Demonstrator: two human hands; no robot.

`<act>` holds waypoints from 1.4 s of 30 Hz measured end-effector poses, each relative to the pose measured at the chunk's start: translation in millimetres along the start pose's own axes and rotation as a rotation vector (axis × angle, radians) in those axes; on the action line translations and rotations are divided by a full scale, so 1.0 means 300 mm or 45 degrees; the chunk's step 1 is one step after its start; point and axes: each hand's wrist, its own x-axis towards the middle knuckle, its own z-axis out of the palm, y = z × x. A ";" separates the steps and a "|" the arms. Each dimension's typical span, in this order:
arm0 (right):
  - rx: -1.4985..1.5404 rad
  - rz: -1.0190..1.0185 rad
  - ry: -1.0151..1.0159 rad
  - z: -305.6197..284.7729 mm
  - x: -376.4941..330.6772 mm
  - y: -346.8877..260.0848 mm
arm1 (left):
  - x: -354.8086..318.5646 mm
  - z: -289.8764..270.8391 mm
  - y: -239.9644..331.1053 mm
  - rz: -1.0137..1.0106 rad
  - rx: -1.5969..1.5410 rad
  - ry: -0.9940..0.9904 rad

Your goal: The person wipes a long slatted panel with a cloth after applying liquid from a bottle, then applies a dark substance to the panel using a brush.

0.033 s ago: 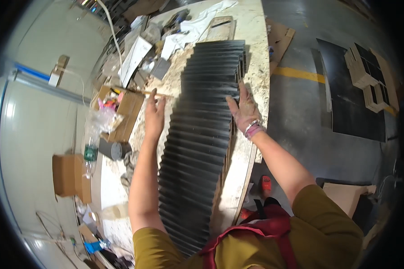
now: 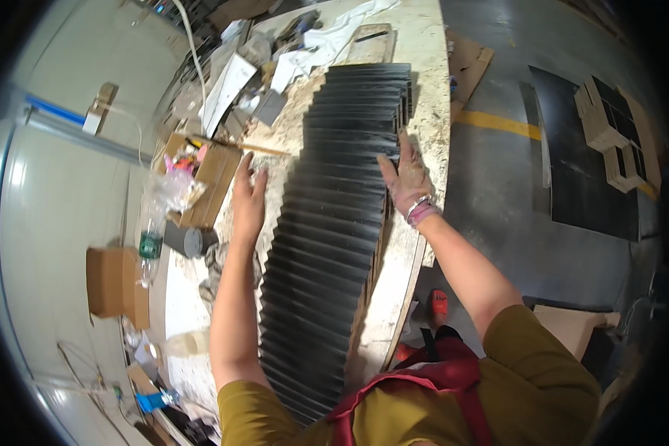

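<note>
Rests right hand [image 2: 409,182] along the right side of the stack [image 2: 323,215], fingers stretched up the edge, thumb over the ridged black top. Clenches nothing: spread and loose, probably laid there to steady the edges.

Holds left hand [image 2: 249,201] just left of the stack, fingers parted, grasping nothing. Stands apart from the ridges, with table [image 2: 383,327] showing between; perhaps placed opposite the right hand to hem in the stack from both sides.

Runs lengthwise along the table, with edges stepped like shingles, hence the ridges. Seems set lengthwise for reach down both flanks.

Left of the stack, past the left hand: carton [image 2: 217,178] of small oddments, with stick [image 2: 267,151] between carton and stack. Nearer, also left of the stack: can [image 2: 193,241] and rag [image 2: 210,279], with bottle [image 2: 150,245] farther out. Look pushed aside to make room.

Past the stack's far end: board [image 2: 383,52] bearing a pen [image 2: 372,36], then cloth [image 2: 338,33].

Right of the stack, on the floor [image 2: 490,193]: sheet [image 2: 587,197], with blocks [image 2: 596,123] on or beside it; cannot tell which.
</note>
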 end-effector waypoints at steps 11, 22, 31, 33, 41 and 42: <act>-1.086 -0.564 0.012 0.254 0.321 0.487 | -2.065 -0.945 -0.211 -1.265 1.046 1.157; 0.242 -0.497 0.016 0.216 0.351 0.382 | -2.672 -0.578 0.134 -2.292 1.328 0.922; 0.308 -0.288 -0.068 0.186 0.227 0.214 | -2.728 -0.586 0.125 -2.334 1.111 1.114; 0.317 -0.317 -0.092 0.206 0.252 0.248 | -2.716 -0.598 0.156 -2.139 1.089 1.185; 0.709 -0.288 -0.249 0.129 0.277 0.274 | -2.446 -0.535 0.304 -1.268 1.230 0.942; 0.766 -0.327 -0.284 0.091 0.294 0.288 | -2.419 -0.544 0.329 -1.304 1.123 0.867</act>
